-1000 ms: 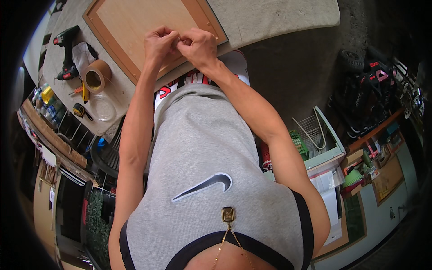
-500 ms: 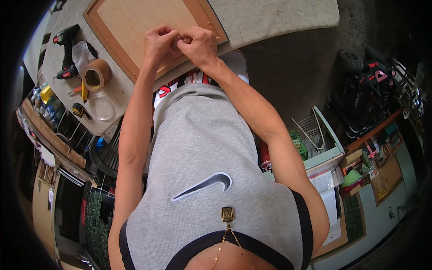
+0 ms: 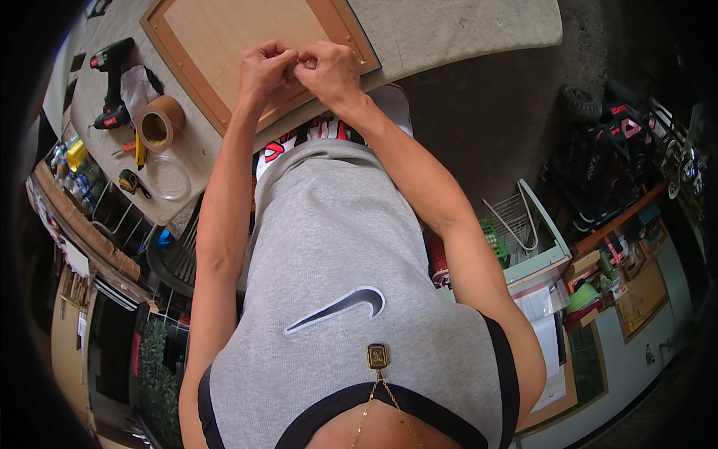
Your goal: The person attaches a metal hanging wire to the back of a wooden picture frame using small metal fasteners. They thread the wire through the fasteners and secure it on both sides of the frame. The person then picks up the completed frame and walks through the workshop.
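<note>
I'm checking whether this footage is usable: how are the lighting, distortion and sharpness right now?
Head view: framed panel bows along its left edge, corners go black; head view: soft light on the grey top, deep shade over the floor; head view: left hand and right hand look fairly sharp, anything between them hidden or too small to tell.

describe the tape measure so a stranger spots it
Find the pale table, then look left of the brown-framed panel, below the brown tape roll. The tape measure there is a stubby black-and-yellow block, unlike the slim yellow tool just above.
</note>
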The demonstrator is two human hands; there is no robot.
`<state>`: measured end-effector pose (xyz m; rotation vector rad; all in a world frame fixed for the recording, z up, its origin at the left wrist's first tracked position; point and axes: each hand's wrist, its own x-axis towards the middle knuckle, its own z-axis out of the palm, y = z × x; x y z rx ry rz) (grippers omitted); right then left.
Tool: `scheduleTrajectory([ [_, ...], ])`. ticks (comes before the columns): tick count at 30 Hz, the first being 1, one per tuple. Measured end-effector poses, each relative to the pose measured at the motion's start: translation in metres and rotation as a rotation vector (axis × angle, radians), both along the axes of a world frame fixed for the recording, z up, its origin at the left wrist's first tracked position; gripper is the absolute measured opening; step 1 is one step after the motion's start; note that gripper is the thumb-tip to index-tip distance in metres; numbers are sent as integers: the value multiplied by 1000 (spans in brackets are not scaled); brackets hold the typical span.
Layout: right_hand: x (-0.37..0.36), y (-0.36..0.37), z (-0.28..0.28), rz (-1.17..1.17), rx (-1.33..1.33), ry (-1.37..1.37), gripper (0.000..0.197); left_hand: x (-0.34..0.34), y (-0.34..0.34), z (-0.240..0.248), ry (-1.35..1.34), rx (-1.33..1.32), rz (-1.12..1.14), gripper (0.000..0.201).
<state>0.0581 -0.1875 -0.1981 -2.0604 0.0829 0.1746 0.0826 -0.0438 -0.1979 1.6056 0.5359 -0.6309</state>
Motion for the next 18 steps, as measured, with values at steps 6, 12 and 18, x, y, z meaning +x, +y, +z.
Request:
scheduleTrajectory([
  [6, 3, -3, 0, 37, -23, 51, 17, -2, 9, -3, -38, -58, -73, 9],
  [12, 10, -11, -2, 126, 43, 117, 16, -11, 20, -1, -93, -82, -193, 16],
  [18, 19, -20, 0, 237, 101, 277, 18, -11, 20, -9, -210, 189, -422, 17],
])
